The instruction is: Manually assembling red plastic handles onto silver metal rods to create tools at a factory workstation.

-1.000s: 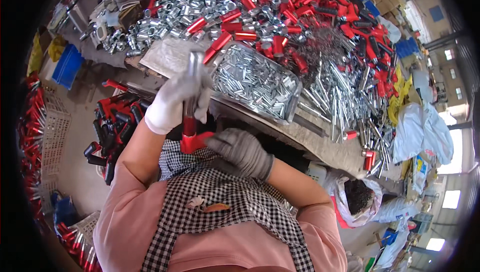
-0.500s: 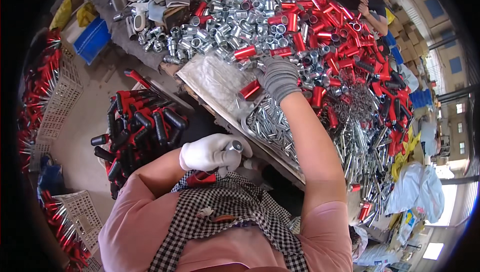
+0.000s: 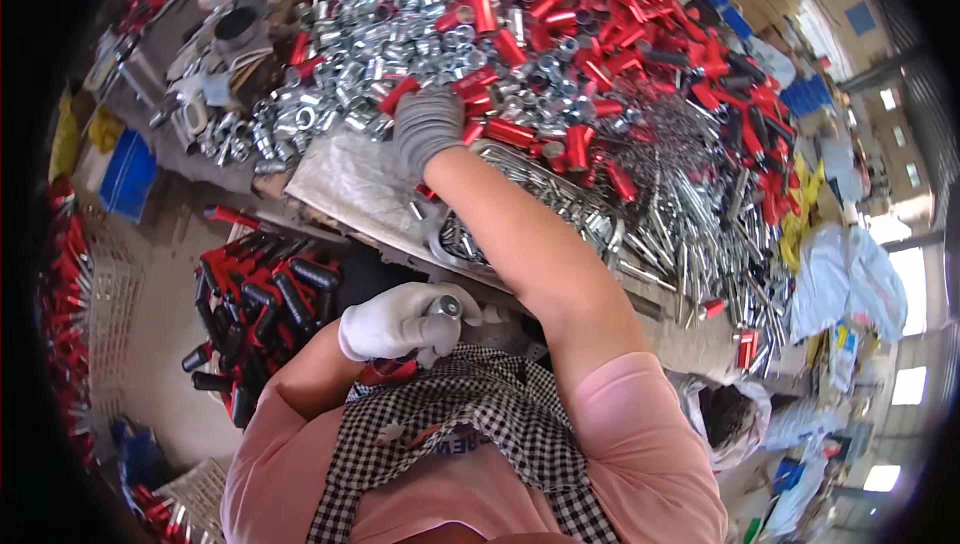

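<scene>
By the bench [image 3: 710, 339], the left grip [image 3: 395, 324] clamps a shiny silver-red part [image 3: 448, 308]; the right grip [image 3: 428, 129] is unreadable.

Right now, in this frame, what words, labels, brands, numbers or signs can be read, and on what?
Pink shirt: blue lettering, partly covered by the checked apron; not copied out.
White-and-blue package at far right: print too small to read.
Metal tube in the left hand: no readable text.
Nothing else is clearly legible.
</scene>
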Demonstrator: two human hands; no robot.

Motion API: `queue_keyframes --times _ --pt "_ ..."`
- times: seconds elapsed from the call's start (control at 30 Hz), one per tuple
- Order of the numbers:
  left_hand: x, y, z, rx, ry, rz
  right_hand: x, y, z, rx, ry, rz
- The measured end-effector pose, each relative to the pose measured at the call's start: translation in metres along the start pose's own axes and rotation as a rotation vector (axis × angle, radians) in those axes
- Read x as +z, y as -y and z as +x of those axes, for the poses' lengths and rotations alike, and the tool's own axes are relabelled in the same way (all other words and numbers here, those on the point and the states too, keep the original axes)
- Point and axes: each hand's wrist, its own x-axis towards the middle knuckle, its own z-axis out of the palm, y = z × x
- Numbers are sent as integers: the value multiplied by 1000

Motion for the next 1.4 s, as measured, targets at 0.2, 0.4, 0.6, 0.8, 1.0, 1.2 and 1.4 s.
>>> queue_keyframes --times 0.2,0.4,0.6,0.8,1.0,1.2,1.4 --pt "9 -6 -1 28 -24 27 -21 -27 -53 -246 -153 336" --pt "29 -14 5 -69 101 98 -31 -107 -167 -61 130 2062" --pt "43 -8 31 -152 114 82 17 -192 -259 -358 -538 905" --pt "54 0 48 -246 86 195 -20 -305 -292 491 -363 1098" --pt "60 -7 55 -241 162 206 -23 -426 -293 718 -537 186" --pt "62 8 62 -199 173 274 -36 -421 -265 828 -95 48" --pt "77 6 73 -277 109 228 10 -499 -271 144 81 -226"
